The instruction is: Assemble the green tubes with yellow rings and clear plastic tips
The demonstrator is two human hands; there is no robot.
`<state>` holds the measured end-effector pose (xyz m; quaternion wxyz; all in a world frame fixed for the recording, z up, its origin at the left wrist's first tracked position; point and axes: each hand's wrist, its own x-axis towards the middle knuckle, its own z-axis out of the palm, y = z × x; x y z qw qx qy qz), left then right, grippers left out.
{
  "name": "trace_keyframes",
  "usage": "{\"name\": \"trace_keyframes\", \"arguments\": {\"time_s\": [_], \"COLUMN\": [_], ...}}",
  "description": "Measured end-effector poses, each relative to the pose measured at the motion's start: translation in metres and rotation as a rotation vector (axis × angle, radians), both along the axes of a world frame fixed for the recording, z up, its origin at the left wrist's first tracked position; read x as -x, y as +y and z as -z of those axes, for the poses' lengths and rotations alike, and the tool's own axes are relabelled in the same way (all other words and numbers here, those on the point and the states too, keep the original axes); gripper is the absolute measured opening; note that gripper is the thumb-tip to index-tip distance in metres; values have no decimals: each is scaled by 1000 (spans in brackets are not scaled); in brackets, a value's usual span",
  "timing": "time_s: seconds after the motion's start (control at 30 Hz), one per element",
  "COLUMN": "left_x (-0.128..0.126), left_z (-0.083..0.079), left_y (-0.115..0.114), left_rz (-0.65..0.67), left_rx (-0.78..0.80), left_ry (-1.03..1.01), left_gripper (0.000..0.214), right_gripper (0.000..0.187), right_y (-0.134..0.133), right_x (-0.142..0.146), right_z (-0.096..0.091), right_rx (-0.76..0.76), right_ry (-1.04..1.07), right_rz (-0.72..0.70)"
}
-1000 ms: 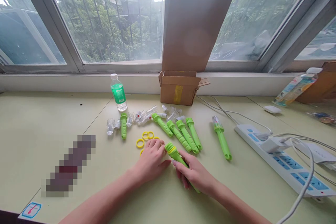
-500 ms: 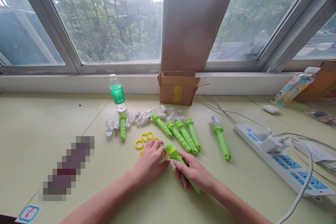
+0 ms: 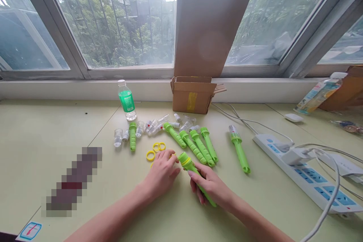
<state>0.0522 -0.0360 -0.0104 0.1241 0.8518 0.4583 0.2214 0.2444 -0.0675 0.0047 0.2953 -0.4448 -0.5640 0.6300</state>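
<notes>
My right hand (image 3: pixel 211 183) is wrapped around a green plastic flashlight body (image 3: pixel 206 193), its threaded end tilted up toward the left. A yellow ring (image 3: pixel 187 163) sits below the threads. Just left of that end, my left hand (image 3: pixel 162 168) is low over the table with its fingers bent and thumb apart. Yellow rings (image 3: pixel 150 155) lie beside and partly under the left fingers; one shows at the fingertips, and I cannot tell whether they touch it. Several more green bodies (image 3: pixel 193 147) lie beyond my hands. Clear plastic caps (image 3: pixel 118 138) and small white parts are scattered behind.
A green flashlight with a clear top (image 3: pixel 240 149) lies to the right, near a white power strip (image 3: pixel 306 176) with cables. Farther back stand a water bottle (image 3: pixel 126 101) and a cardboard box (image 3: pixel 193 96). A blurred dark patch (image 3: pixel 72 181) covers something at left.
My left thumb and fingers have drawn slightly left, away from the flashlight body. More of a yellow ring shows by the left fingertips. My right hand keeps its grip almost unmoved.
</notes>
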Motion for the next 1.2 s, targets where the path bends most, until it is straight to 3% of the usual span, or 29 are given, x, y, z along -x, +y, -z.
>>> {"name": "trace_keyframes", "arguments": {"time_s": [0.27, 0.8, 1.2], "left_x": [1, 9, 22], "left_z": [3, 7, 7], "left_y": [2, 13, 38], "left_rz": [-124, -306, -403], "left_rx": [-90, -114, -99], "left_ry": [-95, 91, 136], "left_gripper": [25, 40, 50], "right_gripper": [46, 41, 43], "right_y": [-2, -1, -1], "right_x": [1, -2, -1], "right_z": [-6, -7, -6], "right_rx": [21, -8, -16], "right_ry": [42, 44, 44], "right_rz": [58, 127, 134]}}
